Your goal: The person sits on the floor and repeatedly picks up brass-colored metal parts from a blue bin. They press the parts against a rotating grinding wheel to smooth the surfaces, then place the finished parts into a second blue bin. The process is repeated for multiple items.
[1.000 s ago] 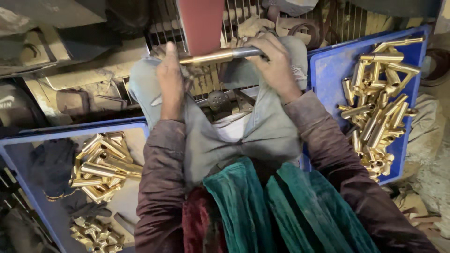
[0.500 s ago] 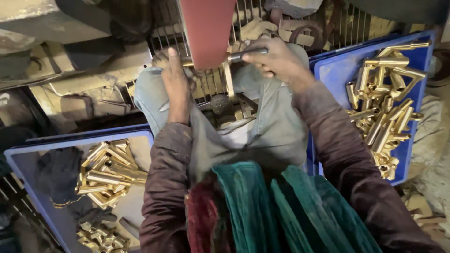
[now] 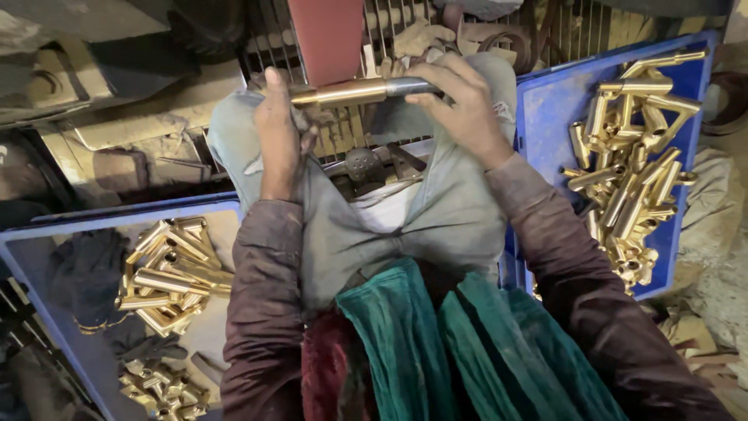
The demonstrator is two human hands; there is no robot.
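Brass tube (image 3: 354, 91), shiny gold with a duller grey right end, held level against reddish sanding belt (image 3: 326, 35). Left hand (image 3: 276, 132) closed around its left end, right hand (image 3: 460, 105) gripping the grey end. Blue trays (image 3: 545, 117) of brass pieces (image 3: 627, 168) flanking both sides.

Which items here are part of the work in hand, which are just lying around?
In use: brass tube, held at both ends by left hand and right hand; red sanding belt it meets; blue trays of brass pieces, left and right.

Lying about: dark rag in left tray; metal grille behind.
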